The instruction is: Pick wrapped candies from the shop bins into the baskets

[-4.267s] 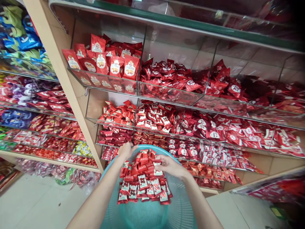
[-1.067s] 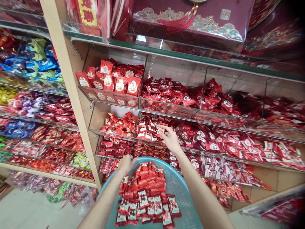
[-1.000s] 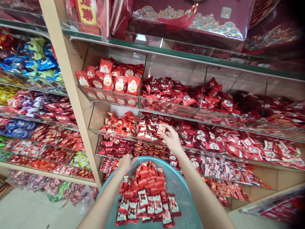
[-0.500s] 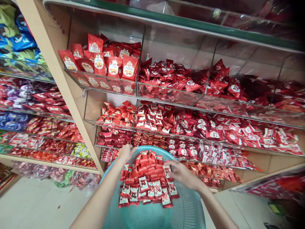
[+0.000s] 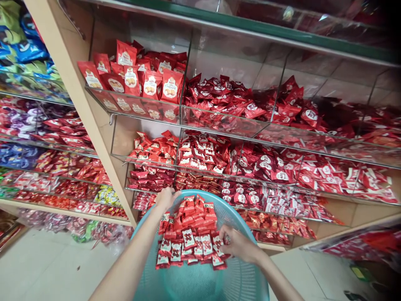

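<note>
My left hand (image 5: 165,199) is closed on the far rim of a teal plastic basket (image 5: 244,274), towards its left side. Inside the basket lie small sealed snack packets in rows. Those at the back are red packets (image 5: 189,207) with black characters, and in front are red-and-white packets (image 5: 207,243) with round dark pictures. At the right edge of these rows, my right hand (image 5: 239,244) has its thumb and fingers curled around a red-and-white snack packet (image 5: 216,241). The fingers partly cover that packet.
Tilted shelves with clear fronts hold red packets (image 5: 171,85) and dark red packets (image 5: 219,96) beyond the basket. A wooden upright (image 5: 78,113) parts them from shelves on the left. Bagged goods (image 5: 78,225) lie low on the left, above the tiled floor (image 5: 56,267).
My right hand has come down and its fingers have closed in at the right edge of the packets. The packet at the upper right has shifted downwards. My left hand stays on the rim.
</note>
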Demonstrator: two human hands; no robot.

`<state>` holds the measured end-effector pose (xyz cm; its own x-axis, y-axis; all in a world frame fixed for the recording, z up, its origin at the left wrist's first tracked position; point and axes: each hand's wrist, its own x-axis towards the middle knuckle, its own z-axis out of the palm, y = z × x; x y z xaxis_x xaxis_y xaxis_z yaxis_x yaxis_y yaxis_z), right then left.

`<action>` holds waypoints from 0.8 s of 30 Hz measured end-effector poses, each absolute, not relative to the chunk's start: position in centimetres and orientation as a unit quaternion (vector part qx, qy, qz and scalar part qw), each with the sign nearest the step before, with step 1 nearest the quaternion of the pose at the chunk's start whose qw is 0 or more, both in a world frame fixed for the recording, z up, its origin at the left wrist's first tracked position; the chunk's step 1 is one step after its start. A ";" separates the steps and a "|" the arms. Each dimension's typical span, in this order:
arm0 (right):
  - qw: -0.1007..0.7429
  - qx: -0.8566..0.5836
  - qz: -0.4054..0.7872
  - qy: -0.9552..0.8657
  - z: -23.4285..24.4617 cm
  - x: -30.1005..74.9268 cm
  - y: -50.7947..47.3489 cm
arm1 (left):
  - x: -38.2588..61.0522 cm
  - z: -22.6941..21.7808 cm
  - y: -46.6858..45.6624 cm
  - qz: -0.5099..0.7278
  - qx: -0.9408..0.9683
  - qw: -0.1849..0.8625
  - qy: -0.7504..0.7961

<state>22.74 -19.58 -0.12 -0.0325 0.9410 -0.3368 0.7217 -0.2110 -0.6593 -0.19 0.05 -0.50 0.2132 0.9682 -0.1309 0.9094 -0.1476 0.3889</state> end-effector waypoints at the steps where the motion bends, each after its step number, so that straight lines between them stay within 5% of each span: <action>1: 0.154 -0.681 0.382 -0.605 -0.3 22.6 -19.5 | -0.2 -0.5 0.1 0.075 0.756 0.194 0.621; 8: 0.196 -0.711 0.429 -0.521 -1.0 21.1 -19.1 | -0.3 -0.7 0.2 0.078 0.758 0.196 0.617; 24: 0.048 -0.757 0.259 -0.597 1.9 20.5 -18.7 | -0.4 -1.0 0.2 0.089 0.757 0.201 0.615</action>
<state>20.50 -18.67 1.92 0.1522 0.9299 -0.3349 0.8801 -0.2817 -0.3823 -0.44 0.21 -1.02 0.2285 0.9670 -0.1123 0.8951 -0.1634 0.4149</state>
